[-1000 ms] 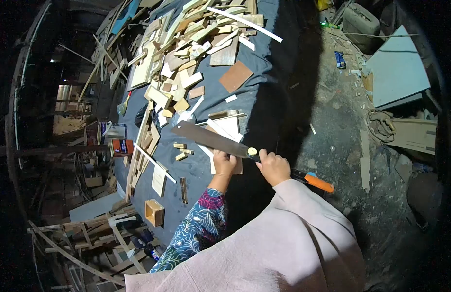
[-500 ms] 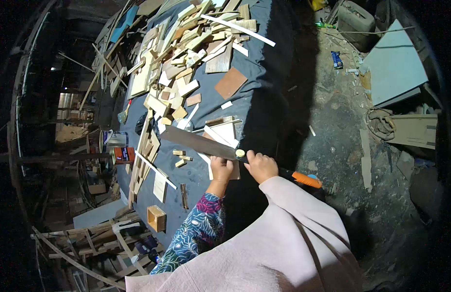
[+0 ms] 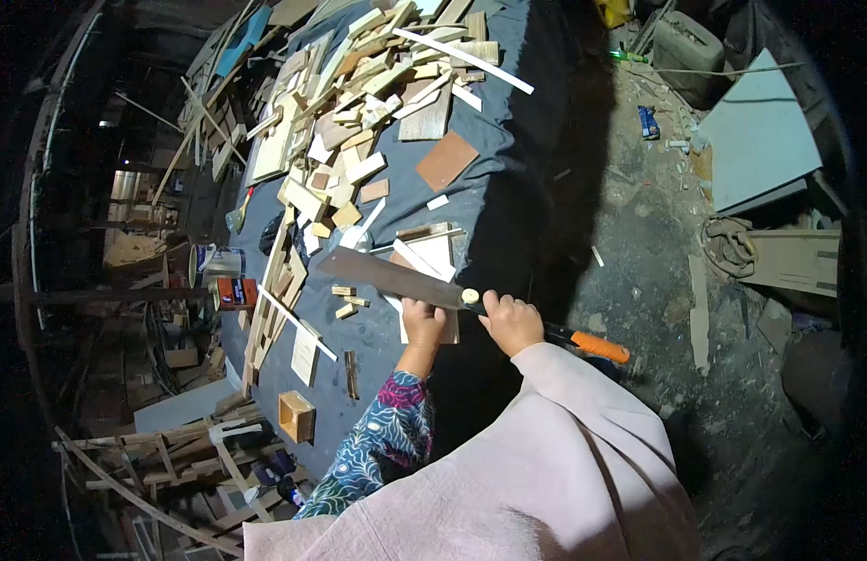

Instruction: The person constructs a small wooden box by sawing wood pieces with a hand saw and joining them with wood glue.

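Observation:
My right hand (image 3: 513, 323) is closed around the black handle part of a hand saw (image 3: 387, 279), just behind a round yellow knob. The handle's orange end (image 3: 600, 347) sticks out to the right of the fist. The broad saw blade points left across the cloth-covered table. Just below the blade, near the table's edge, my left hand (image 3: 423, 323) is closed and pressed down on a pale piece of wood (image 3: 402, 327); the blade partly hides its fingertips. Beyond the blade lie pale boards (image 3: 430, 254).
A heap of wood offcuts (image 3: 359, 103) covers the far table. Small blocks (image 3: 349, 301), a wooden box (image 3: 295, 416), a red tin (image 3: 233, 294) and a paint can (image 3: 218, 266) are at the left. A pale panel (image 3: 763, 136) stands on the right-hand floor.
My right hand and the saw have shifted slightly to the right, drawing the blade back. My left hand stays in nearly the same place.

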`<state>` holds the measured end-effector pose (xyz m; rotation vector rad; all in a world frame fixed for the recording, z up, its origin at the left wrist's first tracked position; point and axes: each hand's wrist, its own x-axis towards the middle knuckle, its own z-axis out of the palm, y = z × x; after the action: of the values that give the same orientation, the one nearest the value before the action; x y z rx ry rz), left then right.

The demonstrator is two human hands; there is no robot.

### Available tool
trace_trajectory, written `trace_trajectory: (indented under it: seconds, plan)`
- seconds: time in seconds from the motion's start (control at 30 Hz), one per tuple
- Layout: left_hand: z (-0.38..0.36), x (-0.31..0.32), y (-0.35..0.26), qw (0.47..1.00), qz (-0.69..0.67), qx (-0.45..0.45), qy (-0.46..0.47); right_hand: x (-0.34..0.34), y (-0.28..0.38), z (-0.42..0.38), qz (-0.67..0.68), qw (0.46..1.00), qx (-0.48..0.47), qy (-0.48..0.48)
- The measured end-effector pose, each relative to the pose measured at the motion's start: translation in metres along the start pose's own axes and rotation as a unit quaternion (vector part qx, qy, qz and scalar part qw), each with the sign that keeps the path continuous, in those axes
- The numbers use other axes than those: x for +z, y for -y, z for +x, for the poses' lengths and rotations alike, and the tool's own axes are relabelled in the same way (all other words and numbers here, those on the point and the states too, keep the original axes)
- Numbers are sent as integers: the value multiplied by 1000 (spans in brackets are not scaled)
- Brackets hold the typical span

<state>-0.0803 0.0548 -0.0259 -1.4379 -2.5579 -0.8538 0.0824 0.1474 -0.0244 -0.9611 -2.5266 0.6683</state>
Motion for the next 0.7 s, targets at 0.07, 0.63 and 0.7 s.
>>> trace_trajectory:
  seconds: [0.07, 0.63, 0.7]
  plan:
    - [0, -11, -9, 999, 34, 17, -2, -5, 4, -1, -11, 1000, -9, 0]
    - [-68, -59, -31, 999, 20, 31, 38, -3, 47, -83, 12, 997, 31, 63]
    - [-60, -57, -38, 998, 14, 39, 54, 0, 40, -87, 13, 997, 39, 58]
